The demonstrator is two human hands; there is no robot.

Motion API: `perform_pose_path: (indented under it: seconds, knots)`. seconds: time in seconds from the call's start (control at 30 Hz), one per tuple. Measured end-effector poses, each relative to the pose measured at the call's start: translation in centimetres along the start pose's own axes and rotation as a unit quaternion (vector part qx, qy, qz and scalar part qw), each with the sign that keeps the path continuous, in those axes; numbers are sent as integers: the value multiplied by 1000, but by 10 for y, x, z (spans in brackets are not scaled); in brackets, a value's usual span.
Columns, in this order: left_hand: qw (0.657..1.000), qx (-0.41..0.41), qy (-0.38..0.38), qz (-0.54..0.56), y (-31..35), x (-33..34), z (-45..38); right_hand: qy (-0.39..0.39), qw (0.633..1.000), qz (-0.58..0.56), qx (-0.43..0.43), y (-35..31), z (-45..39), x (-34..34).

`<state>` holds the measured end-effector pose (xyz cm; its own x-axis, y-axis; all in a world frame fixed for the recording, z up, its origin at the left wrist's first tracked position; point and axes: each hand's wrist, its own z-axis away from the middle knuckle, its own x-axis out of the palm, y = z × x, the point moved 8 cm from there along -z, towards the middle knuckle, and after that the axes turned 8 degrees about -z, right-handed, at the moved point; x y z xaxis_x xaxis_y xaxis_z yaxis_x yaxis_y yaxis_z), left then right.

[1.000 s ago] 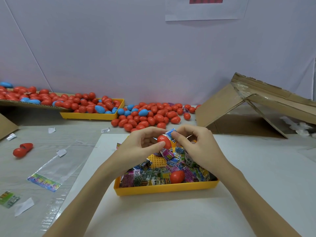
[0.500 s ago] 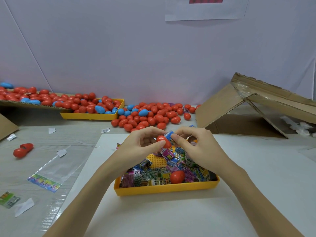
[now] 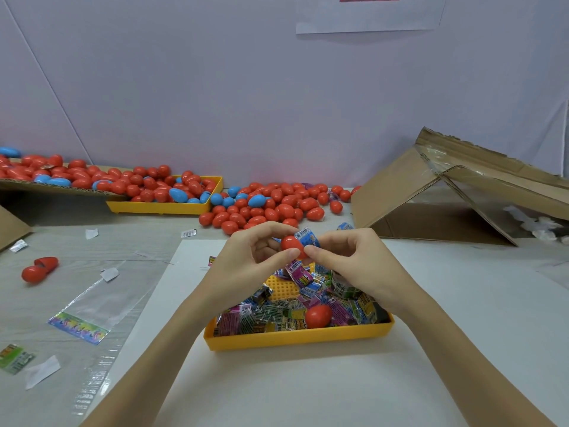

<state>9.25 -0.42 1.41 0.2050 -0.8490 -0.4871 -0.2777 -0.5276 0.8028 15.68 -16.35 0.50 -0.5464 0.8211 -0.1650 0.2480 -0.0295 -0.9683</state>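
Pinching a red plastic egg between thumb and curled fingers, the left hand met the right hand in the head camera's view, just above the far rim of a yellow tray. The right hand's fingers were curled round a small blue packet, which touched the egg at its two o'clock side and looked to be on its way into the shell. Whether the egg was a whole shell or an open half could not be told behind the fingers. The glossy egg appeared light, hollow and stiff, and probably slippery. A grip across its widest part, thumb opposite fingers, seemed the surest hold. The packet looked like thin, crinkly film, soft enough to fold and best taken by its edges. Below the hands, the tray held a heap of printed packets and a second red egg at its five o'clock side. At twelve o'clock from the tray lay a loose pile of eggs, red and blue, with another tray of them at ten o'clock. A torn cardboard box sat at two o'clock and a clear bag at nine o'clock.
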Motion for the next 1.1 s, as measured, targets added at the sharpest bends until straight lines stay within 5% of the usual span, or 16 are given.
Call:
perform_pose_path:
  seconds: [0.33,0.6,1.1]
  knots:
    - [999,9,39,-4,2,-3,0,-15,988,-126,89,8,3,1]
    - [1000,-10,29,2,-1,1,0,41,997,-71,17,-3,2,-5]
    - [999,-22,35,30,-4,0,-1,-11,1000,12,2,-4,0,-1]
